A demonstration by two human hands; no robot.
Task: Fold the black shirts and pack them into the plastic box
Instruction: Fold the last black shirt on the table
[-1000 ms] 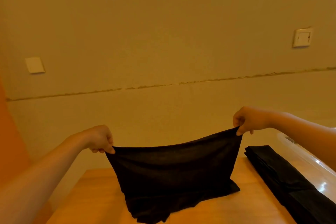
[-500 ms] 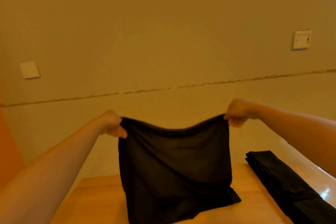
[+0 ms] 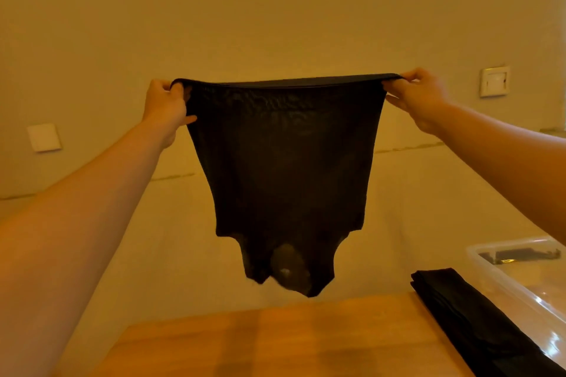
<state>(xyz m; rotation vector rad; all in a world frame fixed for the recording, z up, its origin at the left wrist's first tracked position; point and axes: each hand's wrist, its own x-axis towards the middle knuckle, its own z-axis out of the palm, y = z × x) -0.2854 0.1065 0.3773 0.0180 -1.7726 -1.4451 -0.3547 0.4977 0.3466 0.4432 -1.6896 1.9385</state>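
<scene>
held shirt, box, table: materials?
Held shirt: thin, matte black knit by the look; light shows through it and it drapes limp. Plastic box: clear, glossy plastic, bright glare on its rim. Table: wood or wood-look laminate, smooth satin top; can't tell which.

The held shirt (image 3: 284,168) was black and thin enough to show a faint mottled weave near its top edge, with a pale grey patch at its hanging lower end. The folded shirt (image 3: 477,324) on the worktop (image 3: 260,343) was plain black. The worktop was warm orange-brown wood with darker streaks. The plastic box (image 3: 520,281) was clear with whitish rims. The wall (image 3: 275,9) was yellowish beige, and the two wall switch plates (image 3: 494,81) were white.
</scene>
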